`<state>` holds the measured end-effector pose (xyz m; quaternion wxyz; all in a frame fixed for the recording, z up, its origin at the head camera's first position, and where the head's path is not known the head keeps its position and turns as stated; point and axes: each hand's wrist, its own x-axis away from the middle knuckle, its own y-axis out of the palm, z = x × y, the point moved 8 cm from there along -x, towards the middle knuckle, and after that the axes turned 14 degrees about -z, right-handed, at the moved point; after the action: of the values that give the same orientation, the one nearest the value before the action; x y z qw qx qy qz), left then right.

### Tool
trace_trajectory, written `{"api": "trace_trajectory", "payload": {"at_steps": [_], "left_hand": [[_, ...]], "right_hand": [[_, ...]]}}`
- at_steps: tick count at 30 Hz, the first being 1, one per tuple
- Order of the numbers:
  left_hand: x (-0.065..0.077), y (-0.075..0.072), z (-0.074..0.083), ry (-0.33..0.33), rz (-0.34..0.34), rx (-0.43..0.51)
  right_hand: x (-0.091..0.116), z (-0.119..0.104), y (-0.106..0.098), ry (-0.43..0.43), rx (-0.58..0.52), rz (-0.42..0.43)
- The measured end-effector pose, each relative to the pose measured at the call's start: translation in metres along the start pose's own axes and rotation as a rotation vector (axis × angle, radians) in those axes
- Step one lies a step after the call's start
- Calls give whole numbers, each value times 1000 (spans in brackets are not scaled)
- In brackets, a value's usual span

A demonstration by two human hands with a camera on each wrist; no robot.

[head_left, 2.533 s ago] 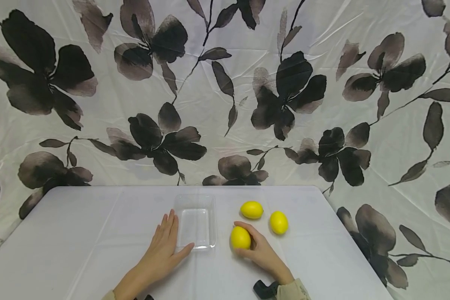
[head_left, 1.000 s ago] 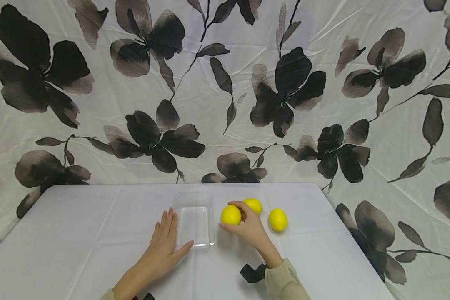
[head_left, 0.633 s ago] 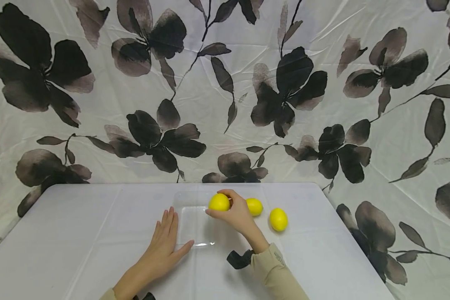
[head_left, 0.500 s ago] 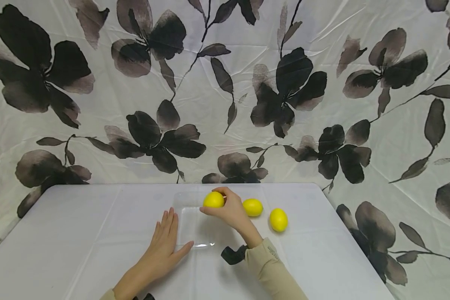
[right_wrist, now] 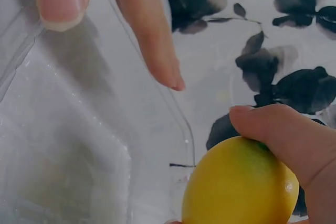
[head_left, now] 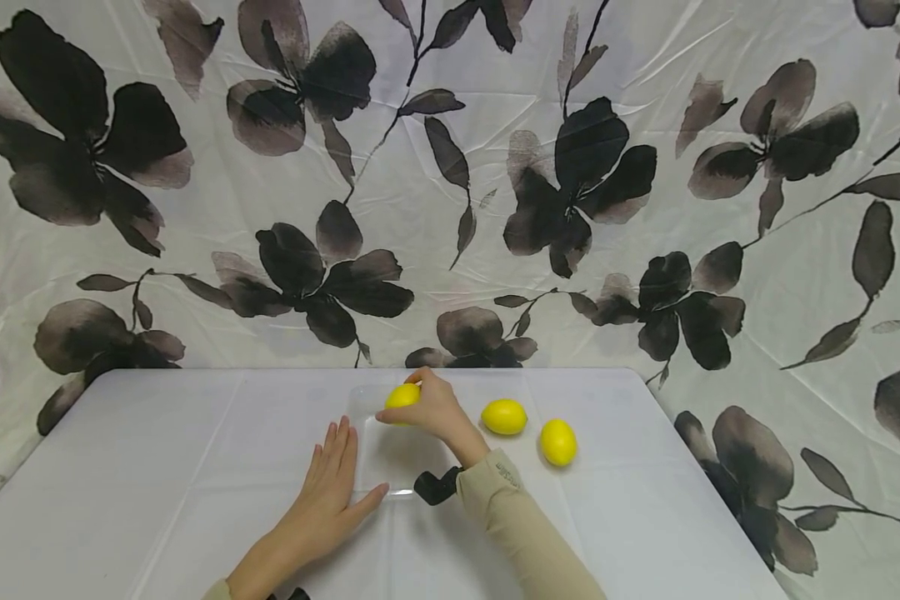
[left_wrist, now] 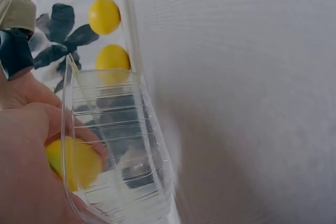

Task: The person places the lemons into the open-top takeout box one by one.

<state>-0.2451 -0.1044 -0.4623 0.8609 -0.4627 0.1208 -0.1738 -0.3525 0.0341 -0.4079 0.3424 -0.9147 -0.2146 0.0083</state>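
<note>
In the head view, my right hand [head_left: 437,407] grips a yellow lemon [head_left: 402,397] between thumb and fingers, over the far part of a clear plastic box [head_left: 401,492]. The right wrist view shows the thumb on top of this lemon [right_wrist: 239,187], near its green-tinged end. My left hand [head_left: 332,490] lies flat along the box's left side, fingers straight and thumb at its near corner. Seen from the left wrist, the box's ribbed wall [left_wrist: 121,124] stands in front of the held lemon. Two more lemons, one [head_left: 504,417] and another [head_left: 558,442], lie right of the box.
A white-covered table [head_left: 157,467] bears everything. Behind it hangs a cloth [head_left: 450,208] with dark floral print. A black device [head_left: 437,486] is on the right wrist, above the box's near right corner.
My right hand has lifted the lemon from right of the box and carried it left and away, over the box. My left hand and the other two lemons have stayed put.
</note>
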Motion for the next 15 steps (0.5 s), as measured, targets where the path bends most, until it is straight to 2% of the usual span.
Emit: {"api": "trace_trajectory", "payload": {"at_steps": [5, 9, 15], "left_hand": [[1, -1, 1, 14, 19, -8], [0, 0, 0, 11, 9, -7], [1, 0, 2, 23, 15, -6]], "right_hand": [[-7, -4, 11, 46, 72, -27], [-11, -4, 21, 81, 121, -46], [-12, 0, 34, 93, 152, -37]]}}
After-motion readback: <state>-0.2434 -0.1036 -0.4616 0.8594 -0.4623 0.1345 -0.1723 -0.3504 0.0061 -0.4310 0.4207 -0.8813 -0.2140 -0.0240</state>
